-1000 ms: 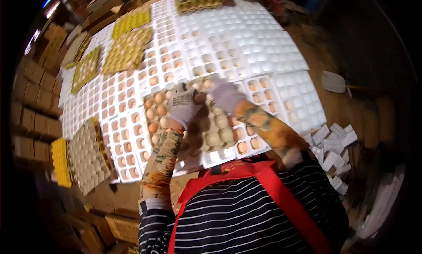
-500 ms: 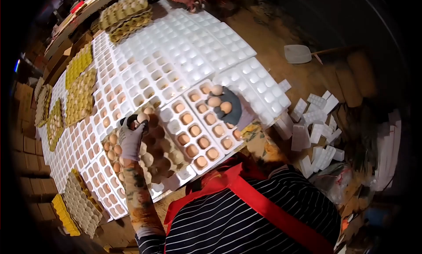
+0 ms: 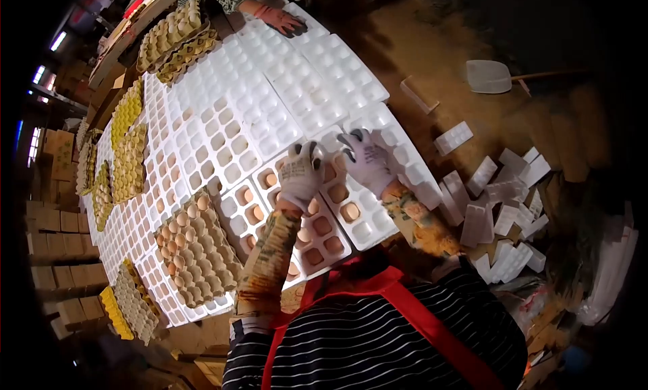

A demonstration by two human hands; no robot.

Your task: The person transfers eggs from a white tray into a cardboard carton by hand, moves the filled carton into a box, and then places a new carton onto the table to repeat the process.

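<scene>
The left hand (image 3: 300, 179), gloved, was curled over a white foam tray (image 3: 327, 262) with eggs in its cups; whether it pinched one could not be told. The right hand (image 3: 368, 162), fingers bent and spread apart, was just beside it, its grip unclear. The two hands and the left forearm hid some cups. To the left, a grey-brown pulp tray (image 3: 214, 265), partly filled with eggs, lay across other foam trays and covered their cups. Stacked pulp trays (image 3: 169, 40) stood at the far side, near another person's gloved hand (image 3: 280, 20). Loose foam pieces (image 3: 503, 204) littered the floor at right, below a white scoop (image 3: 489, 76).
</scene>
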